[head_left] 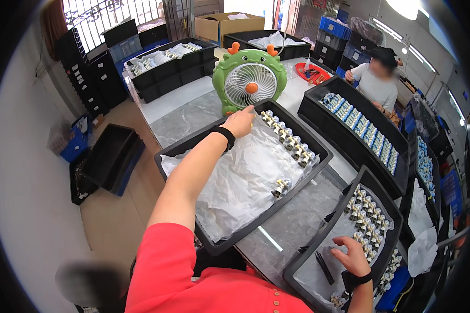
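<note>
My left hand [239,123], in a black wristband, reaches to the far edge of a black tray [304,130] lined with crumpled white paper [240,172]. Its fingers are drawn together beside the far end of a row of small figures [287,136] with clear round tops and dark bases; what they grip, if anything, is hidden. A few similar figures [281,187] lie lower on the paper. Over a second black tray [390,206], my right hand [353,256] has its thumb and fingers apart, seemingly holding nothing. It is close to several rows of such figures [368,221].
A green cartoon-shaped fan [250,78] stands behind the left tray. Another black tray [310,109] holds blue-and-white pieces, with a person in white [378,86] beyond it. Stacked black crates [172,75] stand at the back left. Black thin strips [325,267] lie near my right hand.
</note>
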`<action>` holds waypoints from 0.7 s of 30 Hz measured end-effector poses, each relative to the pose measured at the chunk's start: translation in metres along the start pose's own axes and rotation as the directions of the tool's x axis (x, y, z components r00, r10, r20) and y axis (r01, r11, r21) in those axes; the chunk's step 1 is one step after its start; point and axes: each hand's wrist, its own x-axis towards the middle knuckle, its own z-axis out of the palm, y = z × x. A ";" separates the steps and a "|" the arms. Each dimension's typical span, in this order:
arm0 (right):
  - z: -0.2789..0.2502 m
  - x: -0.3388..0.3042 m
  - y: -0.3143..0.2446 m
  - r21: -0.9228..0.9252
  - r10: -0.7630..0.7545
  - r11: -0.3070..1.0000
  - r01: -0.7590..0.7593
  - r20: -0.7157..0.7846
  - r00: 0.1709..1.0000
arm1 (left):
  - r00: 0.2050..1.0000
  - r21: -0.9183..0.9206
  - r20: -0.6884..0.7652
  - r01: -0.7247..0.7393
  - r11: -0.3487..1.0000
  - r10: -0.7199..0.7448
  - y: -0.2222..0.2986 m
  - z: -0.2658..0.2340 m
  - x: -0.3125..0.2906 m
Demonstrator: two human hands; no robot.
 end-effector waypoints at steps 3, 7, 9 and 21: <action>0.000 0.000 -0.001 -0.007 0.003 1.000 -0.003 0.005 1.000 | 0.998 0.025 0.065 -0.009 1.000 0.007 0.007 -0.007 0.000; -0.001 0.003 -0.004 -0.008 -0.005 1.000 0.005 0.016 1.000 | 0.983 0.080 0.182 -0.031 0.996 0.016 -0.008 0.002 0.006; -0.001 0.002 -0.006 -0.020 0.017 1.000 -0.017 0.012 1.000 | 0.972 0.099 0.236 -0.022 0.995 -0.002 0.009 -0.005 -0.001; 0.001 0.001 0.023 -0.090 0.070 0.993 -0.077 -0.069 0.995 | 0.896 -0.135 0.264 -0.331 0.934 0.356 0.116 -0.044 -0.033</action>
